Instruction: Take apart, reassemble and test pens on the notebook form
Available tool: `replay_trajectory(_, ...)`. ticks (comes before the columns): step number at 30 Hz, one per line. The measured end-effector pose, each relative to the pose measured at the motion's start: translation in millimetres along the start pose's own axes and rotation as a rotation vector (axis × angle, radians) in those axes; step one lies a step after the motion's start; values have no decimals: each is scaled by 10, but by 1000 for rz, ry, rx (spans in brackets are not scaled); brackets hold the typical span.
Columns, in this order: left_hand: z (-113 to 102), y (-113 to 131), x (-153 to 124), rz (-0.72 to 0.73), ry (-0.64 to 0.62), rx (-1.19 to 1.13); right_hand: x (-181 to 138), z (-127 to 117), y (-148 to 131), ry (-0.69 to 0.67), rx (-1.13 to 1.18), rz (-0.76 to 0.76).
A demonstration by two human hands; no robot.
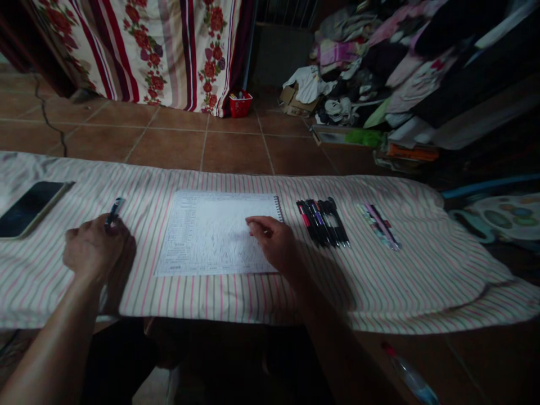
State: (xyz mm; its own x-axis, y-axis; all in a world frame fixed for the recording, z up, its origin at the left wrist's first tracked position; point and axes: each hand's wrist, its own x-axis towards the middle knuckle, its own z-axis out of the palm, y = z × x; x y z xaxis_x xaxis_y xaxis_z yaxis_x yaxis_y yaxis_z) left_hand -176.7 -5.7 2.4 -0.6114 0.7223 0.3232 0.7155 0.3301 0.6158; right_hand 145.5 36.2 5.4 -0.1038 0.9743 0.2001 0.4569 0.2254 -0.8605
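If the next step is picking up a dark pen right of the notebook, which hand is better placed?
Probably the right hand: over the right side of the notebook, near the dark pens, nothing visible in its grip. The left hand lies left of the notebook, its fingers on a pen.

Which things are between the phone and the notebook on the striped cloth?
The head view shows the left hand with a dark pen there, between the phone and the notebook.

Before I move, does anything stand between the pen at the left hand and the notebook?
Nothing visible does: only striped cloth lies between the pen and the notebook. The right hand is over the notebook's right side, outside that gap.
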Motion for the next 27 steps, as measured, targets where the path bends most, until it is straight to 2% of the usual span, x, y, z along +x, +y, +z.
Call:
replay_trajectory(4, 8, 11, -12, -27, 37, -8, -67, 184, -87, -64, 16, 5)
replay_trajectory(9, 72, 95, 14, -133, -34, 127, -79, 225, -63, -92, -1, 25)
replay_trajectory(12, 168, 271, -56, -49, -80, 25, -77, 232, -20, -104, 4, 42)
replay_trajectory(14, 261, 434, -168, -97, -180, -183, -76, 252, 4, -110, 20, 70)
replay_trajectory(17, 390, 710, -390, -346, -447, -794, -74, 301, 34, -134, 90, 121)
replay_trajectory(19, 438, 893, -525, -517, -583, -1090, -73, 330, 53, -147, 136, 142)
replay_trajectory(23, 492, 1194, -684, -805, -691, -1336, -78, 338, 71, -155, 222, 183)
replay_trajectory(27, 631, 1360, -772, -867, -687, -1513, -94, 276, 63, -156, 292, 208)
